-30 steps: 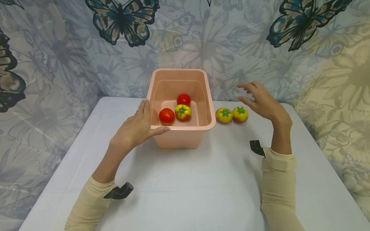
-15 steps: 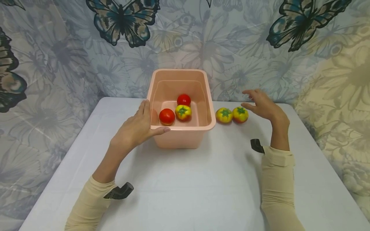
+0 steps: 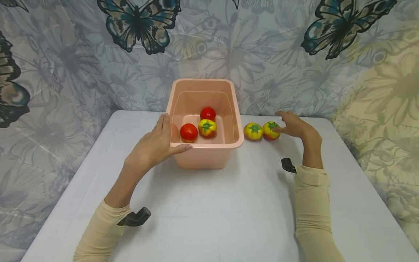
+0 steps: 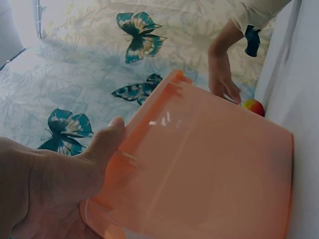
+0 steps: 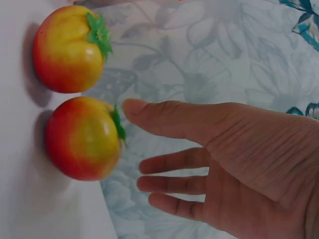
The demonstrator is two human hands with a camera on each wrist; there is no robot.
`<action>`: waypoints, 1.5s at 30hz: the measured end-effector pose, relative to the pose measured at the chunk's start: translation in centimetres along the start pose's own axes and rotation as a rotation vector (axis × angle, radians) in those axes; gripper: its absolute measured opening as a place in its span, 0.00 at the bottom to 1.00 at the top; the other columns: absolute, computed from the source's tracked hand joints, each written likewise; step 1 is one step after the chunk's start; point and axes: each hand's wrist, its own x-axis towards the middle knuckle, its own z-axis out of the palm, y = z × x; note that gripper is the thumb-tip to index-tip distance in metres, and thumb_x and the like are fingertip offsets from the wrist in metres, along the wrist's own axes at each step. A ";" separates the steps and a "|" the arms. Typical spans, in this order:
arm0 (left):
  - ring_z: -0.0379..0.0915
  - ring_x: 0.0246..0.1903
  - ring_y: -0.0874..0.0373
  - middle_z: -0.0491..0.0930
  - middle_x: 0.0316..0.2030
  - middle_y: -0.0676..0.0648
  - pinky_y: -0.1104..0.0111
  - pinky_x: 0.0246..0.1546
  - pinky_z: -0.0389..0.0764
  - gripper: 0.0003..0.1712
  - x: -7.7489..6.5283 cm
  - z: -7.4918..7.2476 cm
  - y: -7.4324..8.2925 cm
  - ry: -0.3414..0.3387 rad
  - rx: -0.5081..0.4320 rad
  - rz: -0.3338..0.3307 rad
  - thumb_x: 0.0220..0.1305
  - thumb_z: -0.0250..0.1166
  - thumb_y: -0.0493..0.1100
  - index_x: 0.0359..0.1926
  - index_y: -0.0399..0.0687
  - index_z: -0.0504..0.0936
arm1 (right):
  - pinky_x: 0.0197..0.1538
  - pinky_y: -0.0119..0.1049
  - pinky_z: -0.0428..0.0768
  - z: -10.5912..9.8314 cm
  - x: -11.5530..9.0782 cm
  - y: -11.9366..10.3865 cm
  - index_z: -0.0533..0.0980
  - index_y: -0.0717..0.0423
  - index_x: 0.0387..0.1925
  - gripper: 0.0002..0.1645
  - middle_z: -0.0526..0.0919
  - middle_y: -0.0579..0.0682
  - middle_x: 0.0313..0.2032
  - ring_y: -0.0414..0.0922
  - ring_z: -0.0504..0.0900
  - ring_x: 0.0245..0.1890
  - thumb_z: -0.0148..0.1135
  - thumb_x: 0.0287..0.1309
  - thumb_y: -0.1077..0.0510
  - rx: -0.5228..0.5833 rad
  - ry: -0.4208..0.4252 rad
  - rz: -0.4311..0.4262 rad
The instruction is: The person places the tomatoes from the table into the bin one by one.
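A peach-coloured plastic bin (image 3: 203, 156) stands at the back of the table. Inside lie two red tomatoes, one in front (image 3: 188, 133) and one behind (image 3: 207, 114), and a yellow-red tomato (image 3: 207, 128) with a green leafy top. My left hand (image 3: 150, 145) holds the bin's front left corner, thumb over the front rim and fingers along the left side. Two more yellow-red tomatoes sit right of the bin, a nearer-bin one (image 3: 253, 131) and an outer one (image 3: 271, 131). My right hand (image 5: 214, 159) is beside the outer tomato (image 5: 84, 138), thumb and fingers spread, holding nothing.
A white-covered table (image 3: 209, 211) carries everything. Directly behind it hangs a cloth (image 3: 255, 54) printed with flowers and butterflies. A dark wrist device (image 3: 134, 217) sticks out from the left sleeve, another (image 3: 288, 165) from the right.
My right hand has come down and slightly leftward, to the outer yellow-red tomato, its thumb now in front of it. The left hand, bin and tomatoes have stayed in place.
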 end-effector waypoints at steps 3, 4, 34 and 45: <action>0.70 0.67 0.23 0.38 0.84 0.31 0.38 0.67 0.75 0.78 0.0 0.0 0.0 -0.003 0.000 -0.006 0.58 0.60 0.83 0.83 0.35 0.32 | 0.70 0.72 0.67 0.4 0.1 0.4 0.50 0.69 0.80 0.49 0.62 0.77 0.71 0.72 0.65 0.70 0.65 0.71 0.53 0.019 -0.039 0.017; 0.70 0.67 0.23 0.38 0.84 0.31 0.38 0.67 0.75 0.78 0.0 0.0 0.0 -0.003 -0.001 -0.007 0.58 0.60 0.84 0.83 0.35 0.32 | 0.71 0.73 0.66 0.5 0.2 0.4 0.50 0.68 0.80 0.49 0.61 0.76 0.72 0.72 0.64 0.71 0.65 0.71 0.53 0.023 -0.050 0.020; 0.71 0.67 0.24 0.39 0.84 0.32 0.37 0.66 0.75 0.79 0.1 0.2 -0.1 0.017 0.001 0.007 0.58 0.59 0.84 0.83 0.35 0.32 | 0.73 0.73 0.64 1.9 1.0 1.1 0.52 0.70 0.73 0.55 0.66 0.74 0.70 0.70 0.66 0.70 0.68 0.66 0.39 0.045 -0.126 0.160; 0.69 0.69 0.24 0.39 0.84 0.32 0.38 0.68 0.74 0.78 0.0 0.2 0.0 0.009 -0.001 0.003 0.58 0.59 0.84 0.83 0.35 0.32 | 0.67 0.63 0.70 1.2 0.4 0.5 0.44 0.69 0.67 0.51 0.64 0.72 0.61 0.64 0.70 0.58 0.71 0.62 0.58 0.185 0.048 0.018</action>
